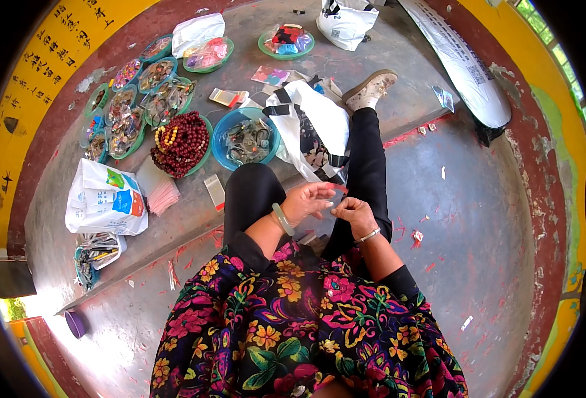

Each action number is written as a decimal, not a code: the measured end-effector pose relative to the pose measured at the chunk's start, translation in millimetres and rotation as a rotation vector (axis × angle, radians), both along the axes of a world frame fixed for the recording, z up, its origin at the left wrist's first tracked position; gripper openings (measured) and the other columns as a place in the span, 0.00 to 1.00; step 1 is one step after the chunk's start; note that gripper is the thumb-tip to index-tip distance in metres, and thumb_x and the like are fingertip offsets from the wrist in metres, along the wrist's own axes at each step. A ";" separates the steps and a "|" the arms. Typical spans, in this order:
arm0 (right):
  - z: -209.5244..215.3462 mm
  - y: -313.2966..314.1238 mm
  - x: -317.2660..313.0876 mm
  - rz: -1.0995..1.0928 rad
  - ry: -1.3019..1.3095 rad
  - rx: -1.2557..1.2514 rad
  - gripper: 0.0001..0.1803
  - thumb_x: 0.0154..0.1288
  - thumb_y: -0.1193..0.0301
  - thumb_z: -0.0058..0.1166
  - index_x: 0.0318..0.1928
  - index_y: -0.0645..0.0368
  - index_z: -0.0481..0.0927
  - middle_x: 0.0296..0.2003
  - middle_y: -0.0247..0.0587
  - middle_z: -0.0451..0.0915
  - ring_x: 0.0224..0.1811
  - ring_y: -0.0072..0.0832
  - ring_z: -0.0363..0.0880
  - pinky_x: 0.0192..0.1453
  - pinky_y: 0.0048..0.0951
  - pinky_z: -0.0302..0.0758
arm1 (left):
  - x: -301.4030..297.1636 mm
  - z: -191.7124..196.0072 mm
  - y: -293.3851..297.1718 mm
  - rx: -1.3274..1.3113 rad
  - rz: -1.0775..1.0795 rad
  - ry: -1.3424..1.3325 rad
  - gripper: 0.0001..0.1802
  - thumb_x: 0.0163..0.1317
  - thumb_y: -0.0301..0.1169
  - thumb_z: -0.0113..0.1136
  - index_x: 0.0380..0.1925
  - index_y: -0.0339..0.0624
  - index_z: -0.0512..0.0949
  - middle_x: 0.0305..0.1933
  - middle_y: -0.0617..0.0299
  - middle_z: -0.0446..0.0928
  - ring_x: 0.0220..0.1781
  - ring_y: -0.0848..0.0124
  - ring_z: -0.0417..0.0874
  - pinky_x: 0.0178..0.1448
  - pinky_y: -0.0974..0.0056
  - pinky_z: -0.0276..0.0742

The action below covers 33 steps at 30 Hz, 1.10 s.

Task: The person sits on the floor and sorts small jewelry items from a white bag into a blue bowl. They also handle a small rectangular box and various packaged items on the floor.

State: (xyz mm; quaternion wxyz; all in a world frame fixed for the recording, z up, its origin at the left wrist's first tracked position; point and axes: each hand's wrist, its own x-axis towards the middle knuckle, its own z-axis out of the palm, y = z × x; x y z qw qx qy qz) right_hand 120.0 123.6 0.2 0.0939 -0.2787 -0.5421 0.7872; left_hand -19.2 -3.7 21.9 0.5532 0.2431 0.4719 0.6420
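Now, watching remotely, I judge the step in hand to be fine fingertip work on a small clear packet [337,194], just off centre toward three o'clock. The right hand's [355,215] grip seems to pinch its edge; whether the left hand's [303,201] grip closes on it, I cannot tell. I'd say the next move calls for steadiness. On the grey floor [469,205], a blue basin [218,141] sits at eleven o'clock; a yellow-and-maroon wall [34,149] curves past nine.
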 end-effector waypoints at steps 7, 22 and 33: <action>0.6 -4.3 -3.6 0.016 -0.083 0.015 0.08 0.47 0.80 0.60 0.21 0.60 0.73 0.20 0.29 0.73 0.24 0.17 0.69 0.32 0.18 0.67 | 5.5 -7.8 0.8 -0.129 -0.120 -0.049 0.15 0.55 0.28 0.57 0.44 0.39 0.74 0.41 0.64 0.76 0.38 0.77 0.77 0.29 0.75 0.74; 46.0 -7.0 -6.7 -0.040 -0.048 0.869 0.10 0.42 0.76 0.61 0.29 0.60 0.77 0.27 0.36 0.75 0.27 0.25 0.74 0.30 0.22 0.70 | 6.8 -27.4 3.1 -0.234 0.140 0.145 0.07 0.55 0.27 0.56 0.33 0.36 0.79 0.30 0.61 0.77 0.29 0.76 0.78 0.26 0.72 0.77; 69.2 -19.9 -13.0 0.074 0.011 1.344 0.09 0.42 0.74 0.58 0.29 0.56 0.78 0.27 0.40 0.74 0.32 0.39 0.74 0.34 0.34 0.72 | 14.9 -23.9 1.3 -0.274 0.025 0.543 0.07 0.55 0.27 0.55 0.31 0.36 0.78 0.25 0.59 0.78 0.21 0.77 0.77 0.25 0.72 0.75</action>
